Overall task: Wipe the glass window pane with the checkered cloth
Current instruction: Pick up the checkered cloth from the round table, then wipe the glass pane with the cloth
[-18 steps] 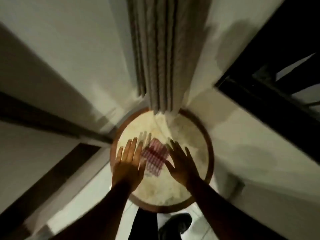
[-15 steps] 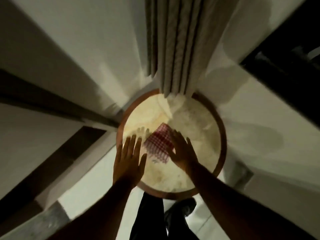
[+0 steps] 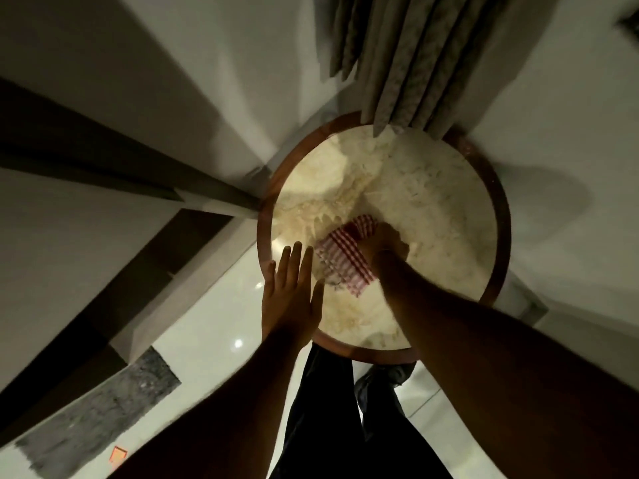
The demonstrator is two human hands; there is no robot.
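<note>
A red-and-white checkered cloth (image 3: 342, 257) lies bunched on a round marble-topped table with a brown wooden rim (image 3: 498, 216). My right hand (image 3: 382, 242) has its fingers closed on the cloth's far end. My left hand (image 3: 290, 292) hovers flat with fingers spread over the table's left edge, just left of the cloth and holding nothing. No glass window pane shows in this view.
Grey pleated curtains (image 3: 397, 57) hang down to the table's far edge. White walls stand on both sides, with a dark ledge (image 3: 103, 174) at the left. Glossy white floor (image 3: 214, 323) and my dark trousers (image 3: 328, 426) lie below.
My right hand has moved from beside the flat cloth onto it and closed, bunching it up. My left hand drifted left to the rim. The camera swung left.
</note>
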